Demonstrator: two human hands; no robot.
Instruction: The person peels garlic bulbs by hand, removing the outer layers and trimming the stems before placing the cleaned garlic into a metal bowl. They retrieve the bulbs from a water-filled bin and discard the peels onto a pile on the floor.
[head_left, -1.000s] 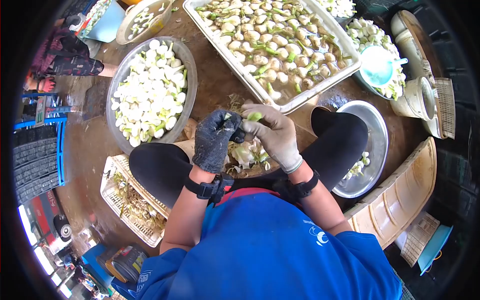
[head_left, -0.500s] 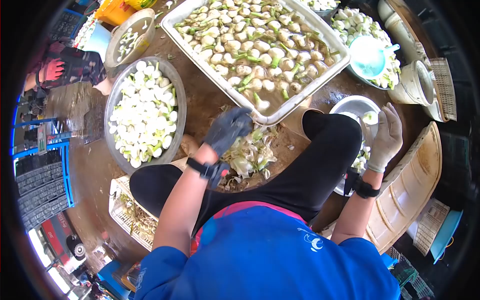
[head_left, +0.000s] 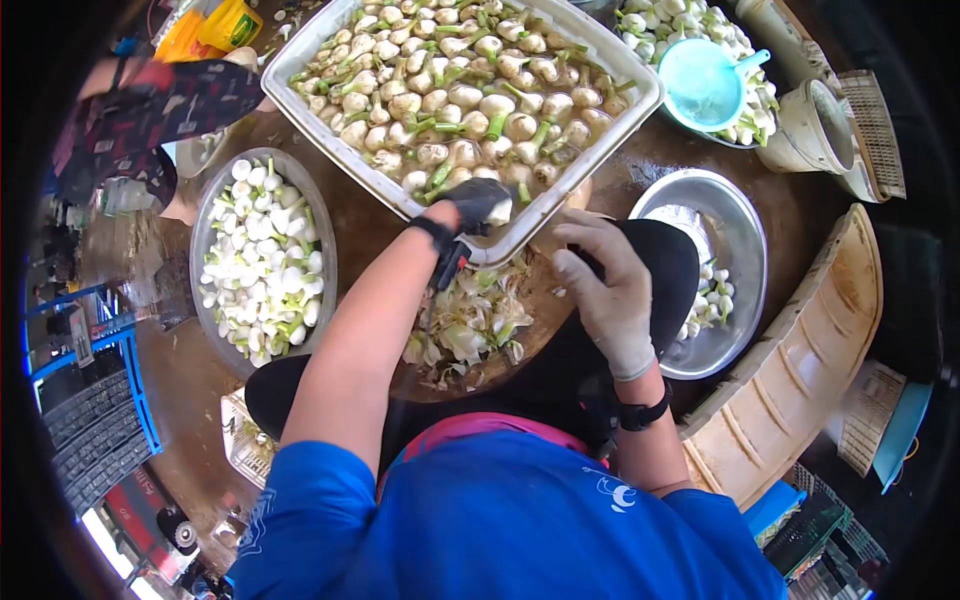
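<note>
My left hand (head_left: pixel 478 205), in a dark glove, reaches over the near edge of the white tub (head_left: pixel 530 222), its fingers closed round a pale bulb (head_left: pixel 501 210). The tub holds water and many bulbs with green stems. My right hand (head_left: pixel 608 290), in a light glove, is raised above my right thigh, fingers bent and apart, with nothing seen between them. Right of it, a metal bowl (head_left: pixel 740 300) holds some peeled bulbs (head_left: pixel 708 300). A heap of peelings (head_left: pixel 470 325) lies between my legs.
A grey basin (head_left: pixel 205 250) full of white bulbs stands at the left. Behind the bulbs at the upper right sit buckets (head_left: pixel 812 130) and a turquoise dipper (head_left: pixel 703 88). A curved cream panel (head_left: pixel 800 370) lies at the right. Another person (head_left: pixel 175 110) is at the upper left.
My left hand has moved forward into the tub and closed round a bulb. My right hand has moved left, away from the metal bowl. The other person has shifted right.
</note>
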